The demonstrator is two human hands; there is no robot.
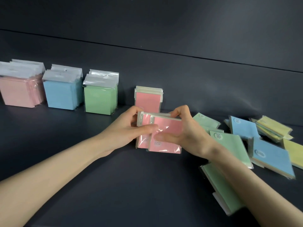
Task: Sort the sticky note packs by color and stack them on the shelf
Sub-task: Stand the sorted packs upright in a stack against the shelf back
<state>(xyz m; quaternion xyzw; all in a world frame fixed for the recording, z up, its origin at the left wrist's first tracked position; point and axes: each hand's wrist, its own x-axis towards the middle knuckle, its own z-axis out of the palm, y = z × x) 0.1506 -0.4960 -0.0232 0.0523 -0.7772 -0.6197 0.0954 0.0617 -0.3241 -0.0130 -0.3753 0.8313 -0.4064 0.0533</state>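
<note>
Both hands hold a small bundle of pink sticky note packs (167, 128) upright on the dark shelf (82, 161). My left hand (129, 128) grips the bundle's left side, thumb across the front. My right hand (183, 133) grips the front pack, fingers over its top edge and thumb on its face. Just behind stands another short row of pink packs (148, 99). At the back left stand sorted rows: pale pink (18, 92), blue (63, 94) and green (100, 99).
Loose packs lie scattered at the right: green packs (232, 146), blue packs (270, 159) and yellow packs (273, 126). One green pack (219, 185) lies partly under my right forearm. The dark back wall (180, 30) rises behind the rows.
</note>
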